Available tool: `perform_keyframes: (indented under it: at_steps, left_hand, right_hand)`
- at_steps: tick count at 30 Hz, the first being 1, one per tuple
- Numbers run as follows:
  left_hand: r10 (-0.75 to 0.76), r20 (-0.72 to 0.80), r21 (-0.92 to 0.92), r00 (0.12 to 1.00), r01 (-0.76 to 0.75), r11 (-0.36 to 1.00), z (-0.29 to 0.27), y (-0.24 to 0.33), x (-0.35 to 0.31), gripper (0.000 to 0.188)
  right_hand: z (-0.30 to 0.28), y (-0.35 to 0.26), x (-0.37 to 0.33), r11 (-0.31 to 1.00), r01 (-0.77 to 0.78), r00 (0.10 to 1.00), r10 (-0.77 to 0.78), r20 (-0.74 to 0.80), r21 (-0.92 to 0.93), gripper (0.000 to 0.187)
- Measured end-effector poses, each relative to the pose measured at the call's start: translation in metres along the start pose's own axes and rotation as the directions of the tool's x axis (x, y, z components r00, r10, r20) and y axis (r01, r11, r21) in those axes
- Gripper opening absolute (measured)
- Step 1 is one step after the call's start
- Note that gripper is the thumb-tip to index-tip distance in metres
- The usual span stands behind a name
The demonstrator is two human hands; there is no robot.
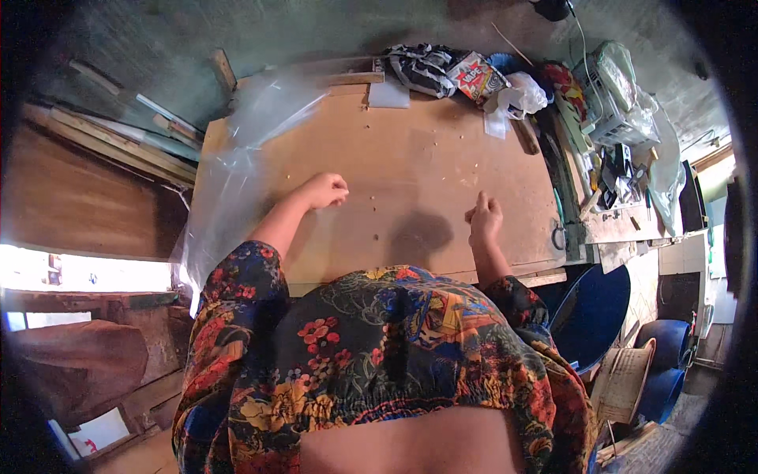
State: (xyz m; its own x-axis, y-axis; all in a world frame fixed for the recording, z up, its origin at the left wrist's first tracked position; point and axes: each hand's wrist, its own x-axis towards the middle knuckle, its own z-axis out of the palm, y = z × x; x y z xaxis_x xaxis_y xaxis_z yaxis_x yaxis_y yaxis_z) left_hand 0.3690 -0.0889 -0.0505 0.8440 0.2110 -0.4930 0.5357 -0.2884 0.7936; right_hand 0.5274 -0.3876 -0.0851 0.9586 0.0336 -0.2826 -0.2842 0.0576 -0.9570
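Observation:
Both my hands are raised over a tan wooden board (pixel 339 142) that forms the worktop. Left of the middle, my left hand (pixel 324 191) has its fingers curled in together; anything between them is hidden or too small to make out. My right hand (pixel 484 220), on the right half of the board, is also closed, fingertips drawn together, with its contents not visible. Small pale bits (pixel 373 197) lie scattered between and beyond the hands. Clear plastic sheeting (pixel 237 189) covers the board's left side, near my left forearm.
Along the far edge lie a black-and-white plastic bag (pixel 422 69), a printed box (pixel 478 77) and a white bag (pixel 525 95). A dark ring-shaped handle (pixel 558 237) sits at the right edge. Blue drums (pixel 596 316) stand at right; wooden planks (pixel 118 142) lean at left.

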Motion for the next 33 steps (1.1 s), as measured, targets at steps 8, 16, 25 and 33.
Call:
perform_keyframes:
  at_steps: [8,16,25,33]
  left_hand:
    - [0.380,-0.416,0.840,0.826,0.189,0.509,0.013,0.012,0.016,0.023]
    - [0.502,-0.346,0.809,0.793,-0.019,0.587,0.118,0.016,0.003,0.051]
    - [0.424,-0.300,0.817,0.855,0.001,0.576,0.095,-0.024,-0.025,0.067]
    - [0.450,-0.231,0.845,0.862,-0.051,0.532,0.078,-0.034,-0.037,0.066]
  right_hand:
    - [-0.027,0.016,-0.041,0.769,-0.137,0.859,0.406,0.312,-0.624,0.026]
    - [-0.013,-0.026,-0.045,0.399,0.704,0.696,-0.556,0.455,-0.588,0.034]
    - [0.036,0.014,-0.021,-0.039,0.834,0.542,-0.127,0.831,-0.550,0.058]
    - [0.006,0.018,-0.022,0.036,0.671,0.740,-0.098,0.666,-0.740,0.047]
